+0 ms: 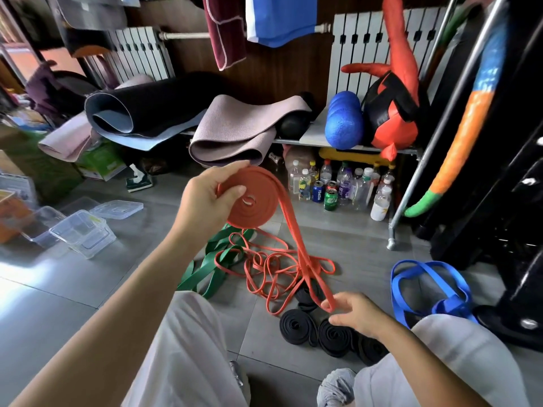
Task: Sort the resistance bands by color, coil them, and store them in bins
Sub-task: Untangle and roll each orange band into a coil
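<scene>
Two hands share one orange band [291, 221], and I judge most of the risk sits in that shared stretch. Nearest me, at lower right of the frame, the right hand [355, 315] pinches the free loop end of the band between thumb and fingertips, just above the black coils [296, 326] lying wound on the floor [338, 230]. If that pinch slackens, the tail drops into the loose orange bands [264, 271] tangled at lower centre, where it could snag a neighbour and drag it up into the winding. That tangle also touches the green bands [211, 265] to its left, so a hard pull may mix the colours. The blue bands [432, 286] at right lie well apart. Higher, at frame centre, the left hand [205, 198] grips the orange coil [252, 201], thumb on its face and fingers over its rim. The coil looks rubbery and flat-wound, so I expect it to spring open if the thumb lifts or the tail pulls sideways. Farthest, at left, the clear bins [82, 230] sit beside a loose lid [116, 209], well apart from the coil.
</scene>
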A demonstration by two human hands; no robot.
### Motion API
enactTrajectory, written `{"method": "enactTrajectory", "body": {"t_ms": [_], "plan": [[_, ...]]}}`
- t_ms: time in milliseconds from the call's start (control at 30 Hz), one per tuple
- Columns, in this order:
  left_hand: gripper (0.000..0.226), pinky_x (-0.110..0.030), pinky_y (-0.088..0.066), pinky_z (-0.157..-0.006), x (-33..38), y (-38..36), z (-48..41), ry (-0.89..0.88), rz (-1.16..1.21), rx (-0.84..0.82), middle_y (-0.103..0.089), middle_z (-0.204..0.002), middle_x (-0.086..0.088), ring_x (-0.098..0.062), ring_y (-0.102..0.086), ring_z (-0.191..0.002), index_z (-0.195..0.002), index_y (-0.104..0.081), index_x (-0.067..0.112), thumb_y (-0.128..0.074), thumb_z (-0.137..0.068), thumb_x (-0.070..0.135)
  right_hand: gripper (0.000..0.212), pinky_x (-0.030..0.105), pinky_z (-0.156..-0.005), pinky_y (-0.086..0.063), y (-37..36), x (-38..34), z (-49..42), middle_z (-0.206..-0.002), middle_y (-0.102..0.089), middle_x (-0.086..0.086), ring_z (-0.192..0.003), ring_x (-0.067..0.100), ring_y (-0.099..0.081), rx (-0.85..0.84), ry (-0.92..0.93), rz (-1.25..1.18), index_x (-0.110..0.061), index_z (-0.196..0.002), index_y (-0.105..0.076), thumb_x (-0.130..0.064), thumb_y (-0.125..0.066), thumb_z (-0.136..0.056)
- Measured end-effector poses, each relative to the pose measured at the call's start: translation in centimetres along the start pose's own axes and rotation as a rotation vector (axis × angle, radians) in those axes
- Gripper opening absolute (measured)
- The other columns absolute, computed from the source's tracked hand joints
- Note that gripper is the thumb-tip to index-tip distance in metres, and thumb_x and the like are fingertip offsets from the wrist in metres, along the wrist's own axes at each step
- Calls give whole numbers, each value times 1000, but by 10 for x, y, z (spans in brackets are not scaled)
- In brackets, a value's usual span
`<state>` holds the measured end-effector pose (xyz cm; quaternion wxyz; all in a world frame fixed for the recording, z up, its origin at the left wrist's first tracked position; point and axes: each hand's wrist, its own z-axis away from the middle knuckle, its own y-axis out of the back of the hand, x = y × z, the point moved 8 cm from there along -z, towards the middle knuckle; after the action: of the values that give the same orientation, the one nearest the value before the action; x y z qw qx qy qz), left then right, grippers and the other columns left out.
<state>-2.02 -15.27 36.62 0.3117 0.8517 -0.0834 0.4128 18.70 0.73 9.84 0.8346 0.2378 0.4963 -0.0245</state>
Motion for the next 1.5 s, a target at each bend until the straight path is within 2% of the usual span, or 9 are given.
{"method": "enactTrajectory", "body": {"t_ms": [267, 533, 700, 800, 933, 1067, 1233, 1400, 1500], "plan": [[47, -37, -50, -93, -23, 8, 8, 35, -94, 18, -59, -93, 19, -12, -59, -92, -120, -60, 34, -65, -84, 4, 10, 22, -41, -50, 37, -2, 4, -69, -62, 9, -41, 15, -63, 417, -91, -186, -10, -82, -56, -1, -58, -86], [44, -38, -49, -93, -29, 14, 10, 34, -166, 30, -60, -96, 11, -14, -58, -94, -122, -62, 27, -65, -84, 6, 10, 19, -54, -54, 18, 27, -3, -67, -69, 8, -60, 14, -70, 182, -182, -520, -1, -84, -61, 9, -64, -81], [44, -21, -44, -88, -29, 12, 12, 16, -205, 13, -57, -94, 22, -2, -53, -90, -122, -62, 29, -65, -84, 7, 22, 21, -43, -48, 35, 39, -4, -51, -66, 5, -42, 13, -62, 340, -265, -301, -3, -73, -62, -20, -74, -80], [44, -15, -40, -84, -29, 11, 14, 15, -207, 15, -56, -93, 23, 0, -52, -88, -122, -62, 29, -65, -84, 6, 24, 22, -42, -46, 43, 42, -5, -47, -64, 5, -40, 20, -63, 430, -274, -140, -8, -68, -55, -19, -64, -87], [44, -12, -39, -82, -26, 6, 17, 8, -216, -19, -56, -92, 24, 3, -51, -85, -121, -63, 31, -64, -84, 6, 11, 18, -39, -41, 35, 41, -8, -53, -68, 7, -45, 20, -66, 351, -305, -84, -14, -82, -47, -17, -55, -89], [44, -11, -40, -81, -16, -8, 23, -49, -233, -92, -55, -93, 24, 5, -51, -85, -122, -62, 31, -64, -85, 6, 25, 14, -38, -37, 28, 29, -6, -55, -69, 1, -46, 14, -65, 233, -320, 57, -15, -90, -52, -33, -68, -82], [43, -27, -47, -87, -2, -36, 37, -151, -292, -231, -60, -101, 15, -10, -57, -97, -122, -62, 30, -62, -86, 6, 45, 17, -48, -39, 35, -34, -4, -63, -62, -11, -46, -2, -56, 255, -79, 251, -22, -101, -60, -45, -79, -67], [42, -34, -50, -87, 1, -56, 48, -182, -321, -313, -62, -111, 9, -13, -58, -101, -123, -61, 30, -60, -87, 9, 50, 35, -88, -52, 39, -126, 7, -90, -68, -8, -92, 15, -65, 212, 294, -217, -33, -88, -64, -55, -81, -46], [41, -33, -49, -85, 2, -62, 52, -189, -330, -336, -62, -110, 10, -11, -58, -100, -122, -62, 31, -61, -86, 10, 45, 22, -88, -51, 36, -167, 19, -96, -72, -12, -96, 7, -67, 165, 484, -220, -43, -93, -67, -55, -80, -52]]}}
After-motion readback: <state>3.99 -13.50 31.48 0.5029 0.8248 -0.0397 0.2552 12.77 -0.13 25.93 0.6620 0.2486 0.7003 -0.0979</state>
